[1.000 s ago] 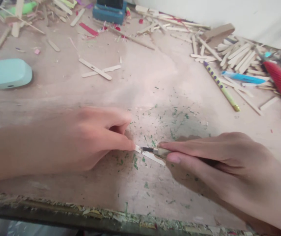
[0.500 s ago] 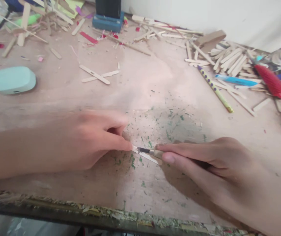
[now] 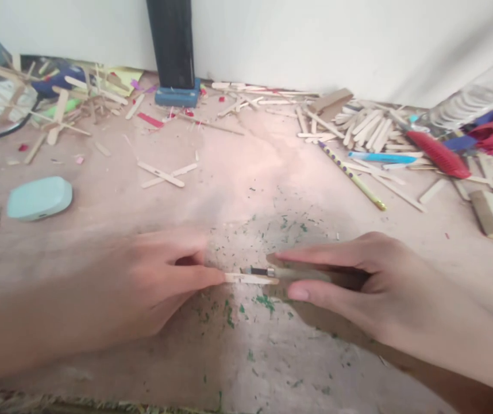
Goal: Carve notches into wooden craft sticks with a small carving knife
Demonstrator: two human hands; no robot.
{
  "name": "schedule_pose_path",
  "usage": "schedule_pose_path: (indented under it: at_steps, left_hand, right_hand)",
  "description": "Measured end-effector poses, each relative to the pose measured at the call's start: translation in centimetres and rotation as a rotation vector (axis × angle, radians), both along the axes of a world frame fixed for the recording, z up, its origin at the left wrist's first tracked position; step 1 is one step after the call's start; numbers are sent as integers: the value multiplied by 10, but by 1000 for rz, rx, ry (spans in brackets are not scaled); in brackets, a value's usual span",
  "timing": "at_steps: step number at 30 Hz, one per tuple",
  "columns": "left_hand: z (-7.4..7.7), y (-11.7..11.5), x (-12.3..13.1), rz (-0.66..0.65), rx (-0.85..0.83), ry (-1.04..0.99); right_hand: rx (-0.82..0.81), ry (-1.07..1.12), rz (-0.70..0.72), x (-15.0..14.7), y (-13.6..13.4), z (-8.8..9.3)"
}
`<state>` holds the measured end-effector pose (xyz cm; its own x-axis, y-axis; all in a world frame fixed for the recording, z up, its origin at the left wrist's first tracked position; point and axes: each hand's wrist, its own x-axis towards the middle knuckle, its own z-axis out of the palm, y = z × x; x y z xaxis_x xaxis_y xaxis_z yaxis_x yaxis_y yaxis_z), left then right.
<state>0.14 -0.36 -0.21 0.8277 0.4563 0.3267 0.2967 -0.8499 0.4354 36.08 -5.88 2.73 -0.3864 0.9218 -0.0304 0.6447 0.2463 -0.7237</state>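
Note:
My left hand (image 3: 151,282) lies low on the wooden board (image 3: 246,190), its fingers curled and the thumb tip pressing one end of a small pale wooden stick (image 3: 250,279). My right hand (image 3: 358,282) grips a craft knife (image 3: 268,271) between thumb and forefinger. The dark blade rests on the stick right beside my left thumb. Green shavings (image 3: 264,302) are scattered around the stick.
A mint-green case (image 3: 39,197) sits at the left. Loose ice-cream sticks (image 3: 358,126), a dotted pencil (image 3: 352,175), a blue pen (image 3: 378,156) and a red-handled tool (image 3: 438,154) lie at the back right. A black post on a blue base (image 3: 173,95) stands at the back wall.
The view has tilted up, showing the back wall. The stick now lies flat and level instead of slanted, and the knife sits slightly lower along it. Both hands hold their places.

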Motion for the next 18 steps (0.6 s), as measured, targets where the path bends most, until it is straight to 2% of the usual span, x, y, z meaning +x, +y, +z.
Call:
schedule_pose_path:
  at_steps: [2, 5, 8, 11, 18]
  left_hand:
    - [0, -1, 2, 4, 5, -12]
    - [-4, -1, 3, -3, 27, -8]
    - [-13, 0, 1, -16, 28, -40]
    - [-18, 1, -2, -24, 9, -84]
    - [-12, 5, 1, -46, -28, -15]
  right_hand:
    - [-7, -6, -9, 1, 1, -3]
    - [73, 16, 28, 0, 1, -8]
    - [182, 31, 136, -2, -1, -11]
    - [223, 37, 220, -2, 0, -12]
    - [201, -21, 251, -2, 0, -13]
